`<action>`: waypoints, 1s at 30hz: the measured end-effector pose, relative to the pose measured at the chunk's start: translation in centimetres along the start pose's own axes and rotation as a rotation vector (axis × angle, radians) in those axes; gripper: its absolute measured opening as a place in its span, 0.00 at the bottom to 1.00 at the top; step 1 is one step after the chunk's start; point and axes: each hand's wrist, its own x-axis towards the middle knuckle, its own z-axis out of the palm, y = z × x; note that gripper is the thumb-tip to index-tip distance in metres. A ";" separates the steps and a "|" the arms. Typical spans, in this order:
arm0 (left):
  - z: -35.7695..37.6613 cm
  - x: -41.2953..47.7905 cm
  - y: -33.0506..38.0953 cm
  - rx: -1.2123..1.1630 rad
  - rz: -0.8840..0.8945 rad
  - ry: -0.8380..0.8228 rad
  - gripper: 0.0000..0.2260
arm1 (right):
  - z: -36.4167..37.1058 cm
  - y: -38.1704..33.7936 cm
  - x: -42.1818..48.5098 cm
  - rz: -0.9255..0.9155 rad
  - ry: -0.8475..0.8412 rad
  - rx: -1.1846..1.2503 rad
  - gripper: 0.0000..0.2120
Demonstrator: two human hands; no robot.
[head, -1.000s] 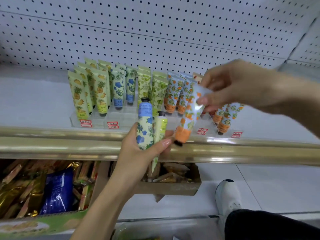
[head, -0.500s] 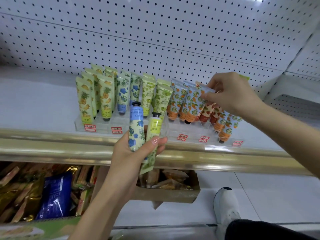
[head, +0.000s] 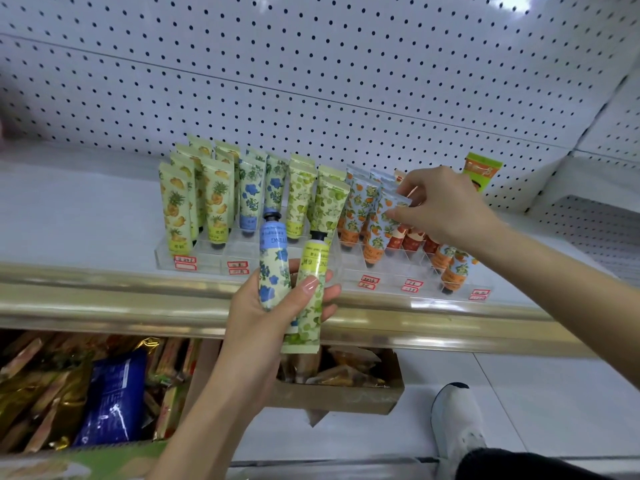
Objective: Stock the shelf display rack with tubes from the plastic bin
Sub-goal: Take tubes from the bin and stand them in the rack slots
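Note:
A clear display rack (head: 388,271) stands on the white shelf, filled with upright tubes: pineapple ones (head: 173,209) at the left, then blue-flower, lime and orange prints. My right hand (head: 446,206) pinches the top end of an orange-print tube (head: 379,233) that stands cap down in a middle slot of the rack. In front of the shelf edge my left hand (head: 273,313) grips two tubes with caps up: a blue-flower tube (head: 273,271) and a lime-print tube (head: 311,292). The plastic bin is not clearly in view.
A gold rail (head: 104,299) runs along the shelf's front edge. Behind is white pegboard (head: 311,81), with a green-orange box (head: 481,171) at the back right. Below, snack packets fill cardboard trays (head: 339,400), including a blue bag (head: 110,403). A white shoe (head: 457,417) stands on the floor.
My right hand carried the orange-print tube from in front of the shelf back into the rack and stood it in a slot. My left hand kept its two tubes.

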 end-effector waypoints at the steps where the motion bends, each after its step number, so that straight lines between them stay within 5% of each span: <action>1: 0.0 0.0 0.0 -0.001 0.000 0.000 0.17 | 0.0 0.0 0.0 0.005 -0.002 0.001 0.12; 30: 0.9 0.8 -0.8 0.005 -0.035 -0.058 0.20 | 0.1 0.4 -0.2 -0.029 0.057 -0.034 0.14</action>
